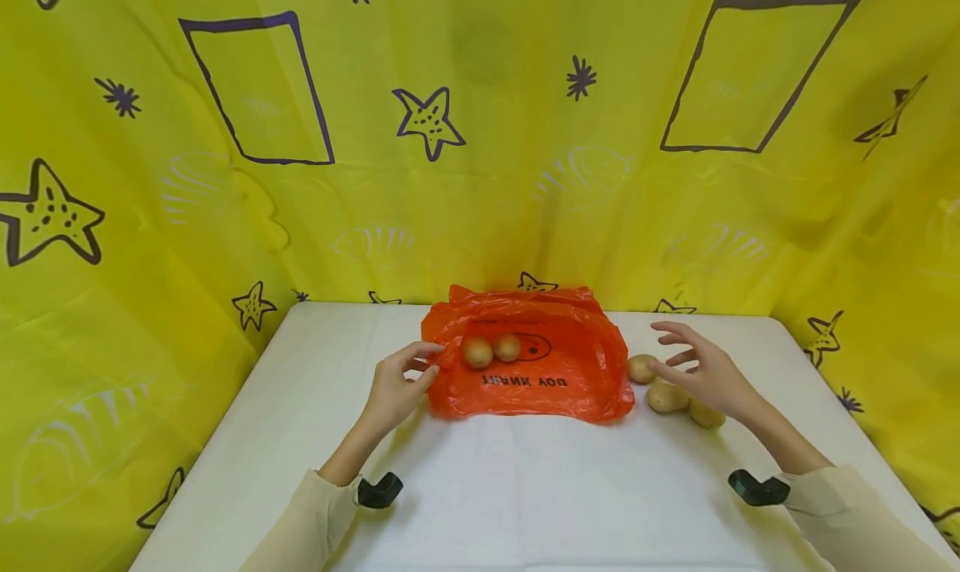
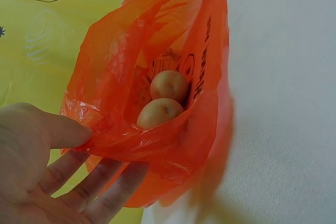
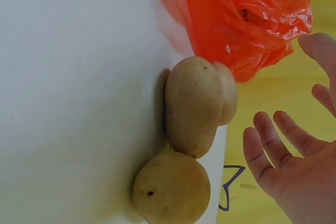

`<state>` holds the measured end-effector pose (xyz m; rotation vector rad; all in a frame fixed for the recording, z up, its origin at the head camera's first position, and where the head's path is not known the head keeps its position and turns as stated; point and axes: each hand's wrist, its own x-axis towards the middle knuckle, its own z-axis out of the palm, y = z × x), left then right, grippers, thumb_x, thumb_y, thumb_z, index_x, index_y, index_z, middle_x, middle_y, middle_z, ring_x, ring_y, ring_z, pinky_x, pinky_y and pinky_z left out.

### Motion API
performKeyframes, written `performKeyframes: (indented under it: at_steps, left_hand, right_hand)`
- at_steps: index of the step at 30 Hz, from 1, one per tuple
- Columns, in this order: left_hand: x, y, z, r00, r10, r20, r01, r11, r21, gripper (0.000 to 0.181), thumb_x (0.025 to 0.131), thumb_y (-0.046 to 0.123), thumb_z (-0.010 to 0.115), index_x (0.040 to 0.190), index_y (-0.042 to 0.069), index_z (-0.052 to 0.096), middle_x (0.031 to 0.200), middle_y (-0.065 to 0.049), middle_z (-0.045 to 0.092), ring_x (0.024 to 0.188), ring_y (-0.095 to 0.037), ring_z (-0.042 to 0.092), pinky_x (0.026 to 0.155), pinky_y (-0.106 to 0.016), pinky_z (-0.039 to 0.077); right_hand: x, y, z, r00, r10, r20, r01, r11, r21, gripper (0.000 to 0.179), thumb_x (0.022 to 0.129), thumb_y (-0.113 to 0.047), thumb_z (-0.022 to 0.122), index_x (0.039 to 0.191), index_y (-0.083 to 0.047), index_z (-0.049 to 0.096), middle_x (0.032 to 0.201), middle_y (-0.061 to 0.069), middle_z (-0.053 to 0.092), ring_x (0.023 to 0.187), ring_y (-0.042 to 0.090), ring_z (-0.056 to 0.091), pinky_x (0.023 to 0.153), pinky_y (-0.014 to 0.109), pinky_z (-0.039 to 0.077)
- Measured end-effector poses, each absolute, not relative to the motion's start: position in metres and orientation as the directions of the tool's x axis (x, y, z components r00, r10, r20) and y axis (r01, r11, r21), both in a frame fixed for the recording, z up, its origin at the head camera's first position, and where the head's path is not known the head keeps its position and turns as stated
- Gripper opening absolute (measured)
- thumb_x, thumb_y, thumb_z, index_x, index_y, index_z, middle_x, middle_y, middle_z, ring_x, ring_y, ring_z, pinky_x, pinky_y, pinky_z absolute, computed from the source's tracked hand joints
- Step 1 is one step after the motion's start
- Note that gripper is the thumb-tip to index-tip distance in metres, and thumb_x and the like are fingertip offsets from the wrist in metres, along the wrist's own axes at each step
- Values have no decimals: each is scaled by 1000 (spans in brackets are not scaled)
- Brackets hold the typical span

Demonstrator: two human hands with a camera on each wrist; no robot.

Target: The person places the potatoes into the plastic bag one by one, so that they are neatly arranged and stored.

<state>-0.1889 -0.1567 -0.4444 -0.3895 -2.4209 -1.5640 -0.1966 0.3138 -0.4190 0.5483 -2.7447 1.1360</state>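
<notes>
A red plastic bag (image 1: 525, 397) lies with its mouth spread, printed with "THANK YOU" and a face. Two potatoes (image 2: 169, 86) sit inside it. My left hand (image 1: 397, 388) pinches the bag's left rim, thumb on the inner side and fingers behind the plastic, as the left wrist view shows. My right hand (image 1: 705, 376) is held over three potatoes (image 3: 191, 108) to the right of the bag, its fingers spread and nothing in its grasp. Those potatoes lie close together in a row, the farthest one near the bag's right edge.
A white table (image 1: 525, 497) carries the bag and potatoes. Yellow curtains (image 1: 495, 205) with starfish drawings stand behind and along both sides. A dark wrist device (image 1: 380, 490) is on the left sleeve, and another dark device (image 1: 759, 488) is on the right.
</notes>
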Motion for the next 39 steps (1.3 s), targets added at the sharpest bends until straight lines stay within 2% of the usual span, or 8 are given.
performKeyframes:
  at_steps: [3, 9, 15, 22, 30, 39]
  left_hand:
    - [-189, -157, -445, -939, 99, 330, 341, 397, 852, 28, 92, -4, 70, 116, 8, 75, 115, -10, 73, 91, -29, 71, 68, -24, 59]
    - [-188, -157, -444, -942, 100, 321, 334, 402, 853, 28, 92, -4, 70, 117, 9, 74, 114, -10, 73, 91, -29, 71, 69, -25, 60]
    - [-188, -157, -444, -940, 95, 328, 338, 403, 851, 28, 92, -4, 71, 116, 9, 75, 112, -10, 73, 90, -28, 71, 69, -25, 60]
    - [-189, -156, -446, -935, 99, 341, 351, 404, 845, 28, 91, -4, 71, 116, 8, 75, 111, -11, 74, 89, -28, 71, 68, -24, 60]
    - [-189, -156, -445, -937, 92, 338, 346, 398, 850, 27, 91, -5, 71, 115, 8, 75, 111, -11, 74, 89, -28, 71, 67, -23, 59]
    - [-188, -156, -445, -940, 91, 329, 337, 394, 855, 27, 91, -4, 70, 115, 9, 75, 112, -10, 73, 89, -28, 71, 67, -23, 59]
  right_hand:
    - [-200, 315, -422, -935, -283, 214, -351, 661, -663, 62, 94, -18, 76, 148, -9, 47, 129, 32, 60, 97, 40, 70, 74, 29, 59]
    - [-206, 316, -427, -958, -273, 90, -259, 685, -681, 66, 97, -26, 73, 152, -10, 41, 136, 33, 54, 102, 41, 67, 82, 52, 59]
    - [-212, 317, -434, -963, -269, -18, -179, 689, -703, 72, 97, -33, 72, 154, -8, 37, 141, 35, 48, 107, 43, 65, 83, 54, 59]
    - [-216, 320, -441, -958, -284, -50, -163, 678, -717, 70, 98, -31, 71, 153, -7, 35, 138, 37, 48, 110, 46, 63, 87, 61, 56]
    - [-221, 315, -444, -958, -283, -44, -174, 695, -697, 61, 96, -26, 74, 144, -5, 43, 121, 29, 60, 107, 41, 61, 83, 53, 57]
    - [-224, 314, -449, -960, -261, -99, -125, 717, -686, 57, 95, -30, 74, 139, -7, 46, 113, 25, 61, 98, 34, 60, 78, 41, 54]
